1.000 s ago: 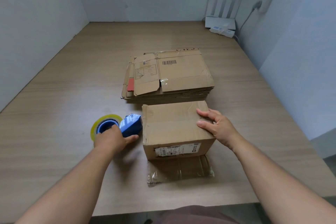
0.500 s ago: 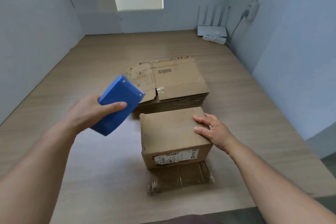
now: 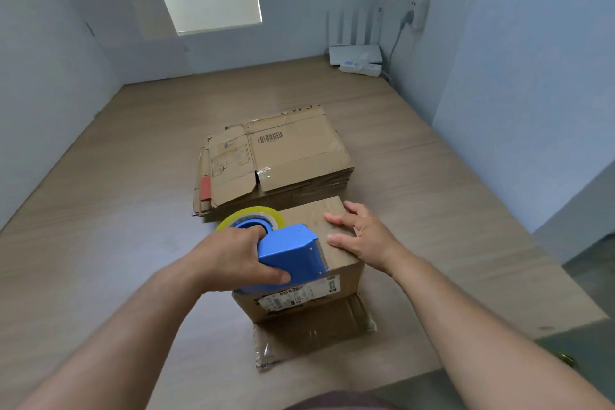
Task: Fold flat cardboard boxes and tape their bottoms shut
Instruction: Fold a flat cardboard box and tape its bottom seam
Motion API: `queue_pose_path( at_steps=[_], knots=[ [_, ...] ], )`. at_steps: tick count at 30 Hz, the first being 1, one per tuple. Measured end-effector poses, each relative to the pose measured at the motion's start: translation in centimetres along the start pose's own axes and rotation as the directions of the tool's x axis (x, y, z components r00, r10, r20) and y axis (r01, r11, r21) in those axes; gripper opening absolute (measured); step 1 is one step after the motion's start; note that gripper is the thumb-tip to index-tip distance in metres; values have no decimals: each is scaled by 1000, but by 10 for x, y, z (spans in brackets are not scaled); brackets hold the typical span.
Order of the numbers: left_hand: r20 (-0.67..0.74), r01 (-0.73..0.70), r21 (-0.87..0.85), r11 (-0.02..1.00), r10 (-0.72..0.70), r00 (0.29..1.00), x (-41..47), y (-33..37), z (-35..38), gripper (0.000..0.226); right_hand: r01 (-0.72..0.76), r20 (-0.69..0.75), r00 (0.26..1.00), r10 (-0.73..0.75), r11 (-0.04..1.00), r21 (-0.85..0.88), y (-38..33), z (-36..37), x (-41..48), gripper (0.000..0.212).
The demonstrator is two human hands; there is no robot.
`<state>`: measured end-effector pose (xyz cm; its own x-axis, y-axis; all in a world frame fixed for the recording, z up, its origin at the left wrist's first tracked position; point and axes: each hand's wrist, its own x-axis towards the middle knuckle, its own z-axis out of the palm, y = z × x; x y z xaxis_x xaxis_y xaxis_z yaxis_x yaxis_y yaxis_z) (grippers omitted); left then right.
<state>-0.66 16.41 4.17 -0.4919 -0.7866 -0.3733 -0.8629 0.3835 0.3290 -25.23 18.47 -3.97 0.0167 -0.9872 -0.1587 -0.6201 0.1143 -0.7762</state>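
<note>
Cardboard box (image 3: 296, 308), flaps closed, contents unseen, stands near the front edge of the bench (image 3: 116, 226) on a plastic-wrapped flat sheet (image 3: 316, 338). My left hand (image 3: 233, 253) clamps its fingers round the blue tape dispenser (image 3: 289, 250) over the box top; my right hand (image 3: 362, 236) rests there, fingers spread. Stack of flat boxes (image 3: 293, 156) just behind.

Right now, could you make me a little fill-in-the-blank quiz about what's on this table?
1. The left hand grips a ____ tape dispenser.
2. Its tape roll is ____.
3. The right hand lies on the ____ of the folded box.
4. Behind it lies a stack of flat ____ boxes.
Missing: blue; yellow; top; cardboard.
</note>
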Motion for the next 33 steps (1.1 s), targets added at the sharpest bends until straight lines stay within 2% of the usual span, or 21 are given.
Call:
queue_pose_path(
  at_steps=[2,4,6,9,12,14,21,24,27,30,33],
  knots=[
    [6,13,39,999,-13,1000,1,0,2,50,81,-81,993,-83,996,-31,-9,-5,-2,48],
    [20,27,46,999,-28,999,2,1,2,53,167,-178,973,-144,978,123,-20,-8,-7,49],
    [30,29,44,999,-30,999,3,1,1,54,158,-127,984,-122,933,324,-32,-9,-12,54],
    [42,31,38,999,-32,999,4,1,0,53,63,85,991,-102,925,374,-38,-3,-16,44],
    [59,42,11,999,-43,997,4,2,-1,51,113,19,991,-133,903,415,-37,0,-16,11],
    [64,45,-6,999,-44,997,5,3,-2,50,135,-42,991,-130,886,443,-34,2,-16,12],
    [102,114,-52,992,-108,989,15,21,-22,50,150,-212,975,-68,902,404,-29,12,-6,19],
    [146,243,-114,963,-226,963,13,21,-44,66,105,-228,974,0,887,449,-26,11,-1,22],
    [213,393,-102,914,-366,906,3,7,-61,81,46,-210,975,69,866,498,-24,8,2,21],
    [314,495,-163,853,-431,846,2,5,-66,83,26,-212,975,59,925,380,-28,7,3,20],
    [339,541,-176,822,-466,817,18,15,-68,64,-21,-234,969,82,967,254,-28,0,3,16]
  ],
)
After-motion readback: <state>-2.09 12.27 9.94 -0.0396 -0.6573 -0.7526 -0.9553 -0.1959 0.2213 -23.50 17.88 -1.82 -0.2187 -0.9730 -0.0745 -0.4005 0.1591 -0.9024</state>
